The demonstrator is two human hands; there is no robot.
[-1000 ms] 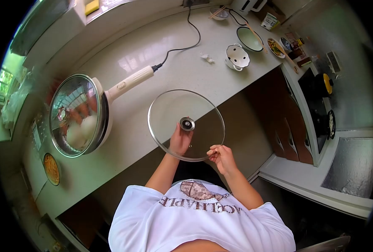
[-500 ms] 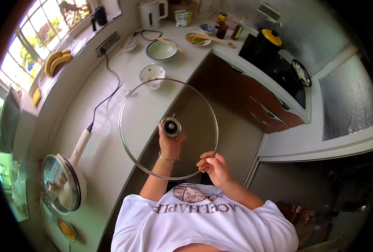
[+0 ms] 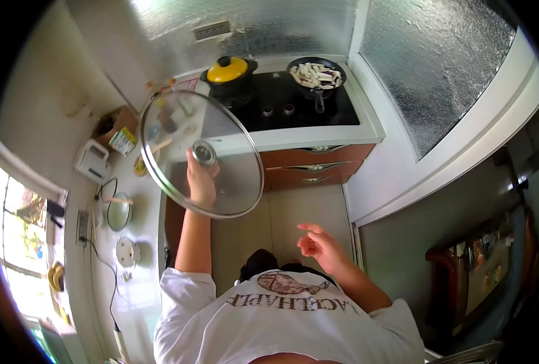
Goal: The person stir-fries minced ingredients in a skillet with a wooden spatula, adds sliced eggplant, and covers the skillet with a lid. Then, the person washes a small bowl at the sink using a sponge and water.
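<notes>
My left hand [image 3: 201, 185] is closed around the knob of a large clear glass pan lid [image 3: 236, 173] with a metal rim. It holds the lid up and tilted, in front of the counter and left of the hob. My right hand [image 3: 321, 247] is empty in front of my shirt, index finger stretched out and the other fingers loosely curled. Beyond the lid, a black frying pan [image 3: 320, 103] stands on the hob's right side, filled with pale cut pieces [image 3: 315, 75] with some purple edges. On the left of the hob sits a black pot with a yellow lid [image 3: 227, 70].
Drawers [image 3: 312, 167] lie below the black glass hob [image 3: 281, 121]. Along the left counter stand a white kettle [image 3: 91, 161], a green-white bowl [image 3: 119, 213], a white dish [image 3: 127, 252] and a power cord [image 3: 108, 273]. A framed partition [image 3: 439, 73] borders the right.
My view has turned right, toward the hob. The lid has come along in my left hand and tilted. My right hand has let go of the lid's rim.
</notes>
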